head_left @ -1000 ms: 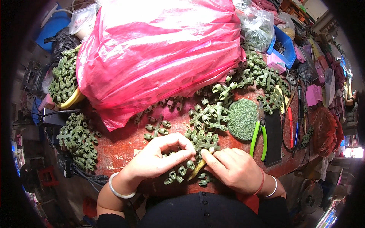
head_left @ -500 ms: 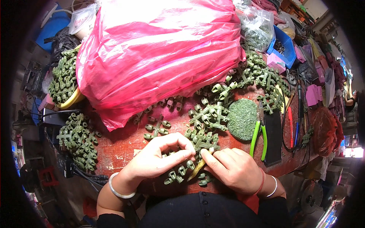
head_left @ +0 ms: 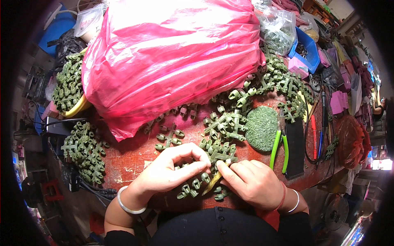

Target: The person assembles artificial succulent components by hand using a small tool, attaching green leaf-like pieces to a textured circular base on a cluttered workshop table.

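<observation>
My left hand (head_left: 178,168) is curled with thumb and forefinger tips together at a green branched piece with cup-shaped ends (head_left: 189,191), which shows below and beside the fingers. Close by on the right, my right hand (head_left: 256,182) is closed, thumb and forefinger pinching a slim yellowish tool (head_left: 212,184) whose exact kind I cannot make out. Its lower end points down toward my body. Just beyond both hands lies a heap of similar green branched pieces (head_left: 221,151), and one loose piece (head_left: 169,136) rests behind my left hand.
A large pink plastic bag (head_left: 172,61) covers the back of the red worktop (head_left: 123,164). Right of the hands lie a round green textured pad (head_left: 262,128), green-handled pliers (head_left: 279,151) and a black flat strip (head_left: 294,149). More green pieces (head_left: 84,153) are heaped at left; a blue bin (head_left: 305,51) stands back right.
</observation>
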The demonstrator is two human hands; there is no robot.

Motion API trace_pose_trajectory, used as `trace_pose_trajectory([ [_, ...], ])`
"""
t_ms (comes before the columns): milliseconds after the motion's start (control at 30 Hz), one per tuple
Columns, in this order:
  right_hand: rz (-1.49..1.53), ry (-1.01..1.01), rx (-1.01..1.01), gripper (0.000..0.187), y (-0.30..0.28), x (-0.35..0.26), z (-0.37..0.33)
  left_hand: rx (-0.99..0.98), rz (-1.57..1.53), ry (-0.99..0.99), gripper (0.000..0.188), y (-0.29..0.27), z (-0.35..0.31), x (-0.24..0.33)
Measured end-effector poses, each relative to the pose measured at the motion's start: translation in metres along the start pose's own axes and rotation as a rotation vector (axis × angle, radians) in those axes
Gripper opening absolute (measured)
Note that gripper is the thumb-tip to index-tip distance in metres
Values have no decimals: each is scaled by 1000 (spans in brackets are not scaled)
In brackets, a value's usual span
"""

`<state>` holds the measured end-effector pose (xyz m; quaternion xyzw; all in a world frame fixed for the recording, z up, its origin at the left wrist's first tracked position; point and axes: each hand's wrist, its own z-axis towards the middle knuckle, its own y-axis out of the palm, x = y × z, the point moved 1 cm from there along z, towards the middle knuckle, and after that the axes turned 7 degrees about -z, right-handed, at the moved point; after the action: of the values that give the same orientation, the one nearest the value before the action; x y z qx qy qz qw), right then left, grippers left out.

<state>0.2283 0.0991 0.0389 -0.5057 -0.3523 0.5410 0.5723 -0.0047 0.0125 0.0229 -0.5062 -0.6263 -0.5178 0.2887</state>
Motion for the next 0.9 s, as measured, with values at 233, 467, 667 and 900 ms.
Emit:
trace_pose_trajectory([
  [233, -21, -1, -3, 48, 0, -1, 0, -3, -12, -9, 8, 0, 0, 1],
  [467, -23, 0, 2, 48, 1, -1, -1, -7, -11, -4, 9, 0, 0, 2],
  [667, -29, 0, 6, 48, 1, -1, -1, -10, -8, -3, 9, -1, 0, 1],
  [900, -23, -1, 1, 49, 1, -1, -1, -5, -13, -7, 9, 0, 0, 1],
])
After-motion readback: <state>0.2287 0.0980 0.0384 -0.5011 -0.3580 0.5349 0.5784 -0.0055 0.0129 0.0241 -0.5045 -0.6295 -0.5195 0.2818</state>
